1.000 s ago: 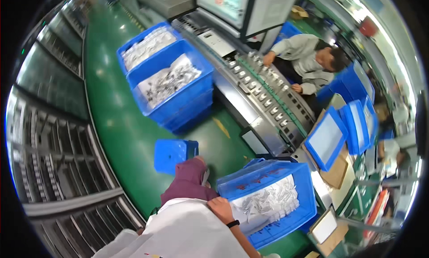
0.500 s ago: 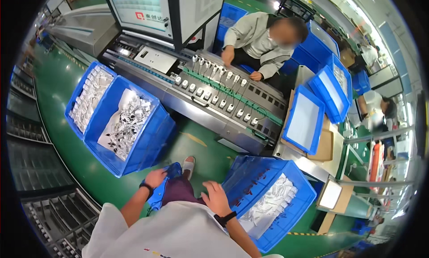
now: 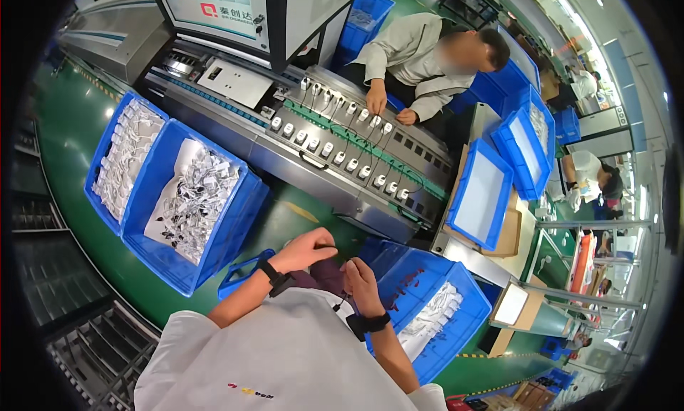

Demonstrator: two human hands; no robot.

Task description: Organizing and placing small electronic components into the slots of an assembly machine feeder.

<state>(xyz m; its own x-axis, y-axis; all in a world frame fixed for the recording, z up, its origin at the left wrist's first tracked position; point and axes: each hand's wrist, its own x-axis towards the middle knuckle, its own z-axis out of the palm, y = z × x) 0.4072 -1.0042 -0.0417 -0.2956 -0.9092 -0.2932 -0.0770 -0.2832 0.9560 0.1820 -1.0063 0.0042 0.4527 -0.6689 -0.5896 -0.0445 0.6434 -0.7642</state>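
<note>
My left hand hovers in front of my lap with fingers loosely curved and the thumb apart from them; nothing shows in it. Beside it on the right, my right hand is closed, fingertips and thumb drawn together. Below those fingers a small dark-tipped piece shows against my white top; I cannot tell whether it is in their grip. To the right of that hand is a blue bin with white bundled pieces. To the left, another blue bin holds tangled white-and-black cabled parts.
Ahead runs a metal machine bench with rows of white plug-like adapters and dark cables. A seated co-worker reaches onto it from behind. A screen cabinet stands on its left, and a blue tray lies at its right end.
My hands have come closer together in front of me, the left moving right and away from the blue item beside it. The right hand's fingers have closed. The co-worker's hand has moved toward the adapters.
</note>
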